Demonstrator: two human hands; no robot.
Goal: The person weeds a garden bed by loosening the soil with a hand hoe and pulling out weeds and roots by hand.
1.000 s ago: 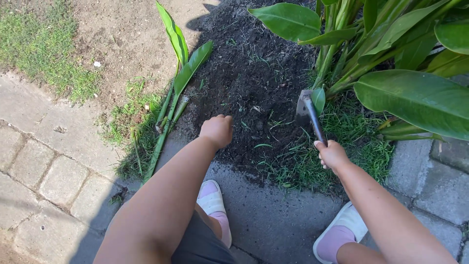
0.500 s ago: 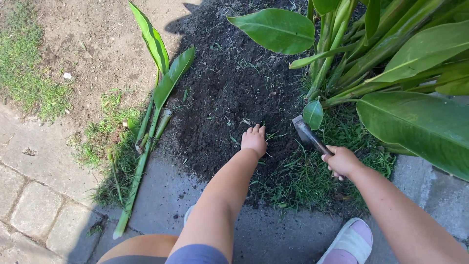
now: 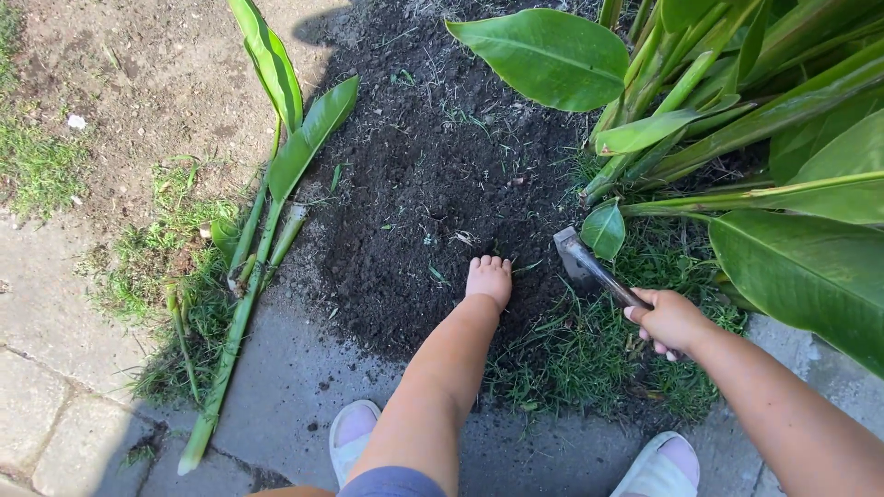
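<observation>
dark soil (image 3: 414,184) lay under the left hand (image 3: 488,279), fingers pressed down, seemingly empty. right hand (image 3: 670,320) gripped a trowel (image 3: 589,267), its axis running up-left, blade just right of the left hand.

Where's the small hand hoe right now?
In the head view, right of centre: the right hand holds the hand hoe, blade on dark soil beside the leafy plant.

The left hand (image 3: 488,280) has moved forward from the paving, fingers now in the dark soil (image 3: 433,166).
</observation>
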